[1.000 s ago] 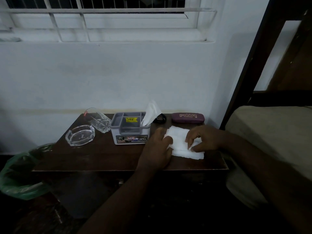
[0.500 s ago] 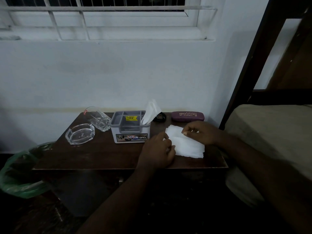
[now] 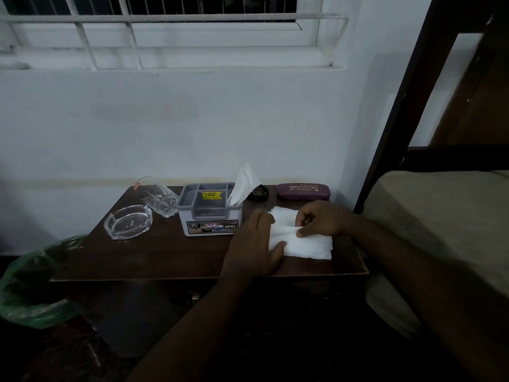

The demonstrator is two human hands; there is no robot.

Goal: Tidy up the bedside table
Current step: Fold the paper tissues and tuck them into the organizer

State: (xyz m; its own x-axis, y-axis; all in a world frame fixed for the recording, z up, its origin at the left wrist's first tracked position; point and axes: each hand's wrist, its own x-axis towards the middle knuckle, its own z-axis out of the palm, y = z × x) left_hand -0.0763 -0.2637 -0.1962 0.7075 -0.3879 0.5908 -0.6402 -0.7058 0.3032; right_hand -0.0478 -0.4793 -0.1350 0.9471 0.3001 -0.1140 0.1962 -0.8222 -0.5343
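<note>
Your left hand (image 3: 254, 244) and right hand (image 3: 321, 220) are both bare: no glove, ring, watch or bracelet can be seen on either. Your forearms are bare too, from the wrists above the bedside table (image 3: 154, 260) down to the lower edge of the view; no sleeve or cuff shows anywhere along them. Short fingernails can be made out on the left hand. The light is dim, so finer marks cannot be told.

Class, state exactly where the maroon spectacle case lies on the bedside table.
The spectacle case lies at the bedside table's back right corner against the wall, just beyond the white tissue.
</note>
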